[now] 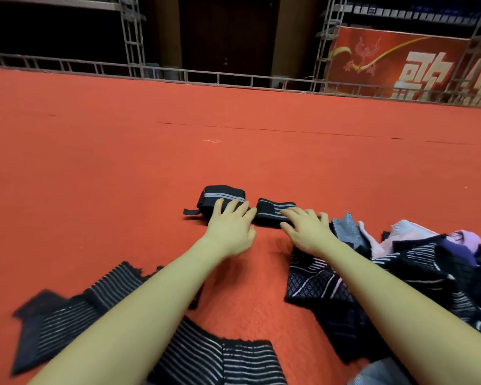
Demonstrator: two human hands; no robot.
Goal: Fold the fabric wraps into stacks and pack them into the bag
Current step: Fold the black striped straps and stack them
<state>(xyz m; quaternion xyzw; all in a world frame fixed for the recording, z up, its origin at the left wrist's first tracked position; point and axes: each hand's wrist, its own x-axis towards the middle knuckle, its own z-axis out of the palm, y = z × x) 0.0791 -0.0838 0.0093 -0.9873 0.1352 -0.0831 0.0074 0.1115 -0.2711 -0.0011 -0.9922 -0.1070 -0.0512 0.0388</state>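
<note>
Both hands lie flat, fingers straight. My left hand [232, 223] presses one folded wrap [220, 198], my right hand [306, 227] the folded wrap beside it [272, 212], probably so the folds hold and the two line up for stacking. Unfolded striped wraps [195, 354] lie under my left forearm, and a loose heap [417, 262] sits by my right wrist. No bag shows. Red carpet [122, 151] runs ahead to a metal truss [233, 79] and red banner [400, 62].

Both arms reach forward, left hand [230, 227] and right hand [306, 230] flat, palms down.
</note>
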